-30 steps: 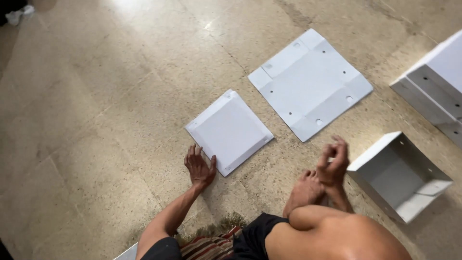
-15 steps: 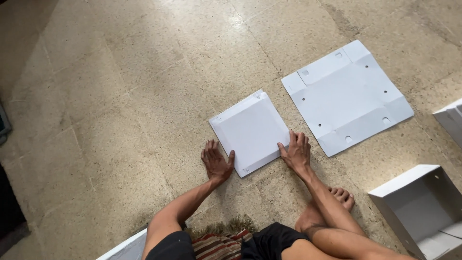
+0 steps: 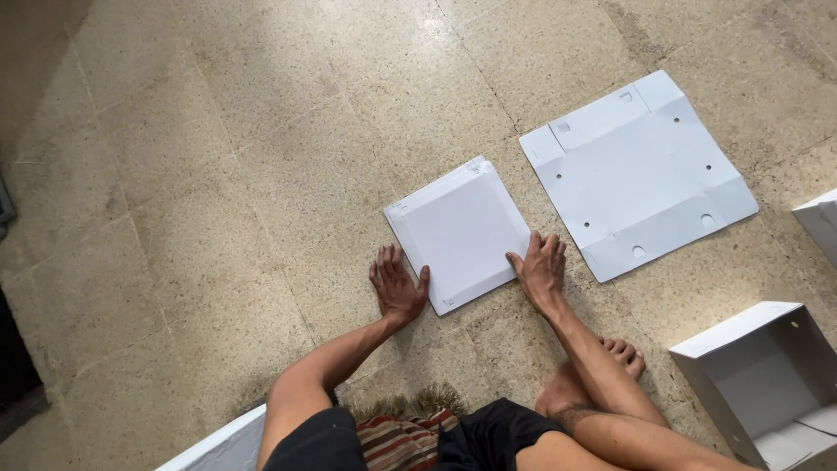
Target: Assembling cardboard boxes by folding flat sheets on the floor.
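A small white folded cardboard sheet lies flat on the stone floor in front of me. My left hand rests palm down on the floor at its near left corner, thumb touching the edge. At the near right corner my right hand lies flat, fingers spread, touching that edge. Neither hand grips anything. A larger white unfolded cardboard blank with holes and flaps lies flat to the right, apart from both hands.
A white assembled open box stands at the lower right beside my bare foot. Another white box corner shows at the right edge. A striped mat lies under me; a white panel is at bottom left.
My right hand has come down from mid-air beside my foot to the small sheet's right corner. My left hand stays at the left corner. The view has shifted left.
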